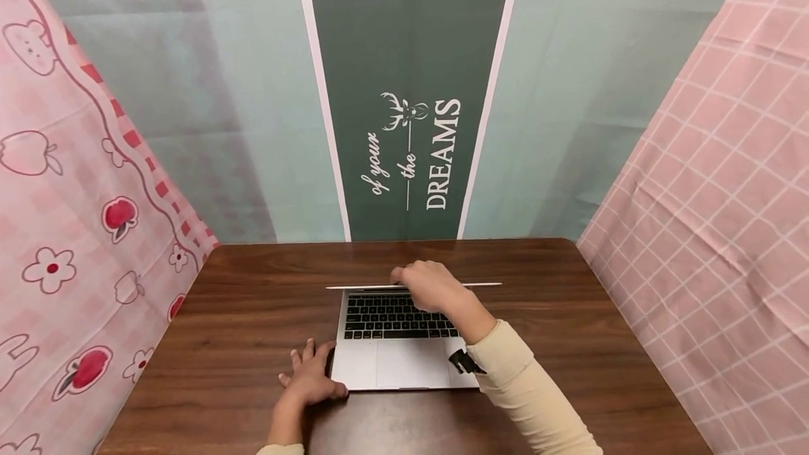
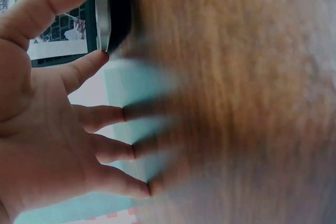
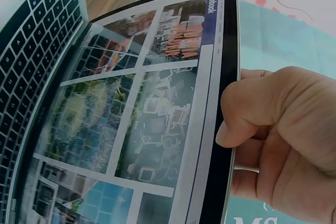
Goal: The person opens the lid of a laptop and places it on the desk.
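A silver laptop (image 1: 412,365) with black keys lies on the brown table, its lid (image 1: 483,285) raised and seen nearly edge-on from the head. My right hand (image 1: 436,288) grips the top edge of that lid, thumb on the screen side and fingers behind it. In the right wrist view the screen (image 3: 123,121) is lit, with a grid of pictures and a purple strip. My left hand (image 1: 310,379) rests beside the laptop's front left corner. Its straight fingers are spread on the tabletop, while thumb and forefinger touch the laptop's side edge.
The wooden table (image 1: 253,300) extends around the laptop on all sides. Green curtain cloth (image 1: 411,34) hangs behind it, with pink patterned cloths (image 1: 714,195) at left and right. A black clip-like piece (image 1: 464,361) sits at my right wrist, over the laptop's palm rest.
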### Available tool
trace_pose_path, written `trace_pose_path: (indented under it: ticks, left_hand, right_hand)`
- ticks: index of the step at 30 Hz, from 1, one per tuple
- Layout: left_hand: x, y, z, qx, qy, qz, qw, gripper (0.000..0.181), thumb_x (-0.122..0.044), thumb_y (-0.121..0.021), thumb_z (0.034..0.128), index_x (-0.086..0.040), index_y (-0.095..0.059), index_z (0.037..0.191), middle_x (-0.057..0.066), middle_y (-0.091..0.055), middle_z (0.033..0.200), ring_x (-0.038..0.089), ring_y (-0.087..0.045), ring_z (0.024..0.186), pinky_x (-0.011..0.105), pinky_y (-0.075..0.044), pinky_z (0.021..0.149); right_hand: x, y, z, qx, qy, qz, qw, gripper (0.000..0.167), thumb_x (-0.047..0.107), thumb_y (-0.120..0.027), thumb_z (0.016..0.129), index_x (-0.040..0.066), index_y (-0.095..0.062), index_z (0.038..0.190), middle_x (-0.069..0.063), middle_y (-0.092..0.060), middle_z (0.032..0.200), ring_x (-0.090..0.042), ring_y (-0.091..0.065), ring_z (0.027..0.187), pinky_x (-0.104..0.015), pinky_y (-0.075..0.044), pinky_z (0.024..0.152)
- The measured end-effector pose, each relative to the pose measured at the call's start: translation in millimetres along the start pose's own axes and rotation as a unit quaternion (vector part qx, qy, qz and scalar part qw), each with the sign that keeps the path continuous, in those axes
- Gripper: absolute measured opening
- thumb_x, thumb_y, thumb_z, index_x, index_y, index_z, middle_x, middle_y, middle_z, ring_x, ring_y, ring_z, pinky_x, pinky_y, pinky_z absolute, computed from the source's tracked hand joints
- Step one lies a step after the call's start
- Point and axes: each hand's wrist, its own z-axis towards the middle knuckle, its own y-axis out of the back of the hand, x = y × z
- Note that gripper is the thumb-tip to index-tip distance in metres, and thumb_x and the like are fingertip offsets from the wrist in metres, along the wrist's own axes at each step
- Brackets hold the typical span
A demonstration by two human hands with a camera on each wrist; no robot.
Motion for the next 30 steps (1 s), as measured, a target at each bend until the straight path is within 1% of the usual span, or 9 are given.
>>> trace_pose_path:
  ticks: [4,6,11,17,19,25,27,30]
  left_hand:
    - [-1.1,0.3,-1.5,0.004,-0.004,0.007,1.0,0.089,-0.022,-0.083,0.0491,-0.012,-0.048,0.131,0.038,-0.017,0.141,0.063,-0.005,0.124,0.083,-0.004,0.078]
    - [-1.1,0.6,-2.5,0.004,-0.004,0.012,0.9999,0.089,-0.022,-0.082,0.0493,-0.012,-0.048,0.13,0.038,-0.016,0.141,0.063,-0.004,0.124,0.083,-0.003,0.078]
    - [-0.5,3.5,-2.6,0.002,-0.005,-0.002,1.0,0.088,-0.02,-0.08,0.05,-0.009,-0.047,0.13,0.038,-0.016,0.141,0.063,-0.003,0.125,0.082,-0.002,0.079]
    - [-1.7,3.6,-1.1,0.002,-0.001,-0.006,1.0,0.084,-0.018,-0.081,0.0509,-0.007,-0.048,0.127,0.039,-0.017,0.14,0.064,-0.004,0.124,0.083,-0.003,0.077]
    - [-2.6,3.7,-0.6,0.0,0.006,-0.005,1.0,0.084,-0.017,-0.081,0.051,-0.007,-0.048,0.127,0.039,-0.017,0.14,0.064,-0.004,0.124,0.083,-0.003,0.077]
    - [-4.5,2.0,0.2,-0.001,0.022,-0.004,0.9998,0.085,-0.017,-0.082,0.0507,-0.006,-0.048,0.128,0.037,-0.018,0.141,0.062,-0.004,0.125,0.082,-0.003,0.078]
    - [-4.7,0.9,0.4,-0.001,0.022,-0.006,0.9997,0.086,-0.017,-0.082,0.0505,-0.007,-0.048,0.128,0.037,-0.017,0.142,0.062,-0.004,0.125,0.082,-0.003,0.079]
    - [-4.1,-0.1,0.7,-0.004,0.024,-0.011,0.9997,0.086,-0.016,-0.082,0.0499,-0.008,-0.048,0.129,0.036,-0.017,0.142,0.061,-0.004,0.126,0.082,-0.003,0.08]
  right_hand:
    - [1,-4,-0.2,0.004,-0.007,-0.029,0.9995,0.039,-0.011,-0.062,0.076,0.016,-0.065,0.104,0.0,-0.064,0.083,-0.014,-0.056,0.064,-0.026,-0.045,0.053]
    - [2,-6,-0.4,0.007,-0.006,-0.033,0.9994,0.039,-0.01,-0.064,0.076,0.017,-0.064,0.104,0.0,-0.063,0.082,-0.013,-0.055,0.063,-0.026,-0.045,0.053]
    - [7,-6,-0.3,0.007,-0.003,-0.04,0.9992,0.037,-0.008,-0.064,0.078,0.016,-0.064,0.106,-0.001,-0.064,0.085,-0.014,-0.056,0.064,-0.027,-0.045,0.053]
    - [13,-8,-4.6,0.014,0.0,-0.056,0.9983,0.035,-0.006,-0.065,0.079,0.015,-0.062,0.107,0.0,-0.061,0.081,-0.011,-0.044,0.053,-0.025,-0.037,0.045]
    - [14,-9,-4.9,0.009,0.001,-0.062,0.998,0.035,-0.004,-0.066,0.079,0.016,-0.062,0.107,0.0,-0.06,0.081,-0.01,-0.042,0.052,-0.025,-0.036,0.044]
    - [8,-9,-3.3,-0.02,0.007,-0.08,0.9966,0.034,-0.004,-0.066,0.078,0.015,-0.063,0.105,0.0,-0.06,0.079,-0.013,-0.051,0.055,-0.026,-0.041,0.045]
    - [5,-9,-2.3,-0.028,0.012,-0.082,0.9961,0.034,-0.005,-0.066,0.077,0.015,-0.063,0.104,0.001,-0.059,0.078,-0.012,-0.05,0.055,-0.026,-0.041,0.044]
    - [-3,-8,0.7,-0.039,0.021,-0.074,0.9962,0.036,-0.006,-0.065,0.077,0.014,-0.063,0.107,0.0,-0.06,0.079,-0.012,-0.047,0.052,-0.026,-0.038,0.042]
